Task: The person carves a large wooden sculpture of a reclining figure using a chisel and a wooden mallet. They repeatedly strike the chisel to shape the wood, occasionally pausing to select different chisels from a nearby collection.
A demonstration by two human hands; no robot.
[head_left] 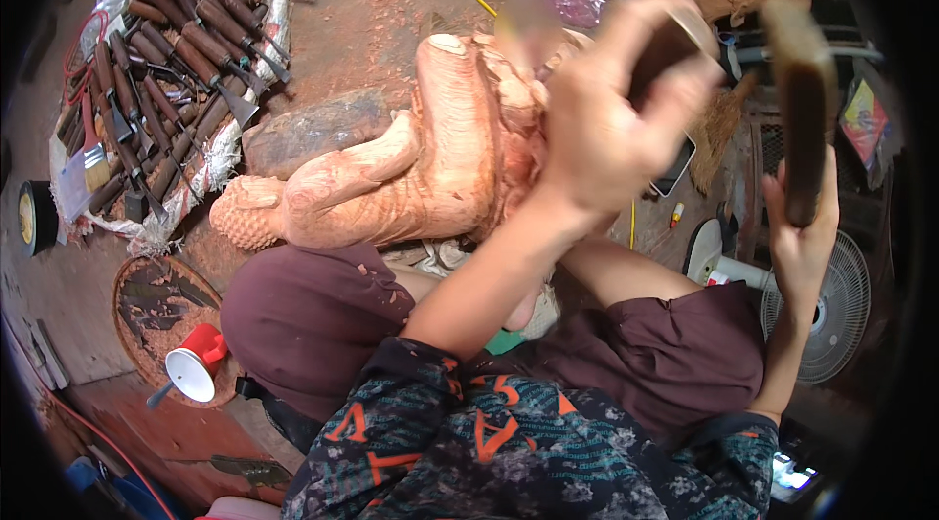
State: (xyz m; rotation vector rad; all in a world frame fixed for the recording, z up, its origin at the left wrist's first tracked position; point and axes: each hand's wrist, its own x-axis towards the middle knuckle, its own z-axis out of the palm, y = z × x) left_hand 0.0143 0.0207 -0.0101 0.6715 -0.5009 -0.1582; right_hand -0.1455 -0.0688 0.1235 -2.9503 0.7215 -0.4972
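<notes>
Carving [455,148] lies just beyond the knees, probably heavy, stiff, chip-prone at fine edges, best held by its thick middle; left hand [611,119] clamped round dark handle [667,58], right hand [807,236] round bar [804,109].

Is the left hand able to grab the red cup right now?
Probably not right away: the left hand is wrapped around a dark brown object, and the bent left knee lies between it and the red cup.

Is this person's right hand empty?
No, the person's bare right hand grips a long, brown, wooden-looking block near its lower end.
</notes>
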